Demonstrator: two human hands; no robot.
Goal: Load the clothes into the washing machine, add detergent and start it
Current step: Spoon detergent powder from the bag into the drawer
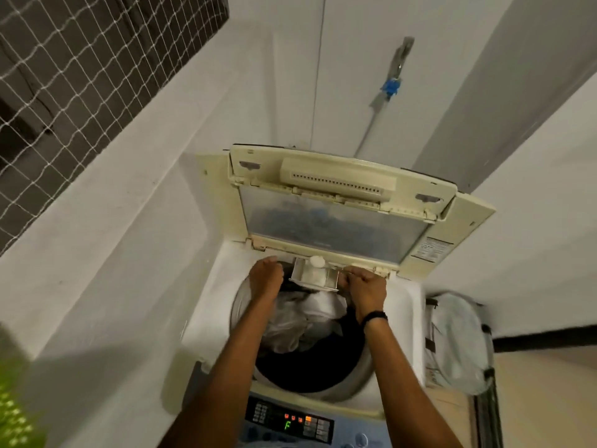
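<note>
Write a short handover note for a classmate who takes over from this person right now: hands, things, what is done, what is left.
Left hand: curled at the left end of the detergent drawer; grip unclear.
Right hand: pinches the drawer's right end.
Things: washing machine with its lid up; clothes in the drum; drawer pulled out at the back rim, above the clothes.
Done: clothes loaded; control panel lit.
Left: it cannot be seen whether detergent is in the drawer, so check and add it, push the drawer in, lower the lid, start the wash.
</note>
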